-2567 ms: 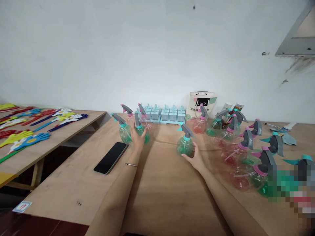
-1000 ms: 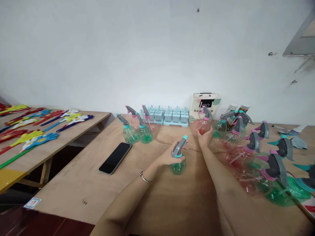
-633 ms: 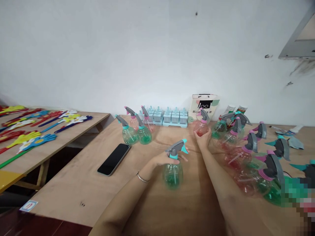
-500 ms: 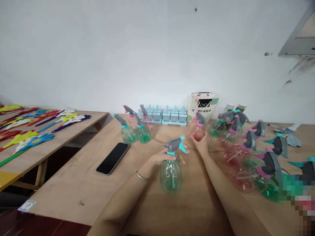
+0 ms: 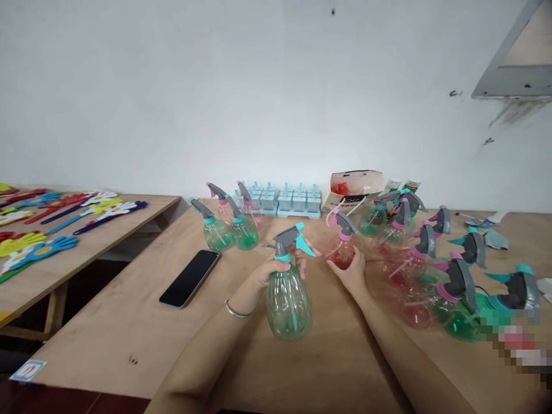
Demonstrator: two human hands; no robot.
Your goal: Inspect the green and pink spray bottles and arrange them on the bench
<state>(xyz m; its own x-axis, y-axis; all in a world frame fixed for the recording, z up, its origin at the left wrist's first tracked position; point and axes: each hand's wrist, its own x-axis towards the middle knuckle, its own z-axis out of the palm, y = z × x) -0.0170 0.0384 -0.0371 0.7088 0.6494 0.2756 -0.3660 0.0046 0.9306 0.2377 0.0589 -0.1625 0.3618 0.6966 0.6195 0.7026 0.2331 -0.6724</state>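
My left hand (image 5: 278,271) grips a clear green spray bottle (image 5: 290,307) by its neck, just below the grey and turquoise spray head. The bottle is upright in front of me. My right hand (image 5: 352,272) is wrapped around the lower body of a pink spray bottle (image 5: 340,251), its grey and pink head pointing left. This one leans slightly and is farther back, beside the green bottle. Behind it a paper bag (image 5: 351,198) with white rope handles tilts, its top open and something red inside.
Several pink and green spray bottles (image 5: 416,253) crowd the right side. A few more spray bottles (image 5: 245,230) stand back left, near light-blue popsicle moulds (image 5: 299,202). A black phone (image 5: 190,279) lies left. Colourful hand-shaped clappers (image 5: 43,253) cover the neighbouring table.
The paper bag has tipped over from upright, showing its opening. My left hand has raised the green bottle a little toward me. The pink bottle has come slightly nearer in my right hand.
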